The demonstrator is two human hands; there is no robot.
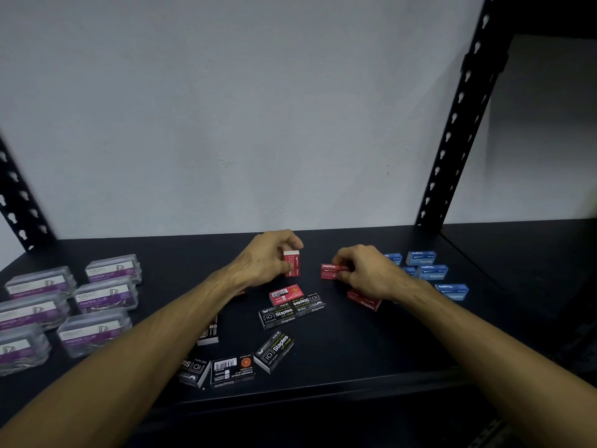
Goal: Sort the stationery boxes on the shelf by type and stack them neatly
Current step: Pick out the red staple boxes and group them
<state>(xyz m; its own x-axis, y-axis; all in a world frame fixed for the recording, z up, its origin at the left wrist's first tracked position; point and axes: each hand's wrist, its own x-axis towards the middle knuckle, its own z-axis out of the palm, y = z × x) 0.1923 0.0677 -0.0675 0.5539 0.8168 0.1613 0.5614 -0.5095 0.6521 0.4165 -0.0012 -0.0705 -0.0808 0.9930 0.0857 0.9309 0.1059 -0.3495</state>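
The black shelf (371, 350) carries everything, and the biggest things on it are the clear paper clip boxes (64, 305), grouped at the far left in rough rows, well apart from the hands. These look like stiff plastic with loose clips inside, likely to rattle and a bit slick; best gripped across the short sides.

On the right, partly behind the right wrist, sit the blue staple boxes (429, 268), lying close together but not yet stacked. In the middle and front lie the black staple boxes (281, 313), scattered at odd angles, some under the left forearm.

The red staple boxes are the job in hand. The left hand (261, 258) has its fingers pinching one red box (293, 263) stood on end. The right hand (368, 273) has fingers closed on a small red stack (332, 271) resting on the shelf. Two more red boxes (286, 294) lie loose nearby.

These small cardboard boxes are probably dense for their size, firm, and easy to pinch by the long edges. A stack could slide apart if nudged, and the scattered black boxes crowd the space in front.
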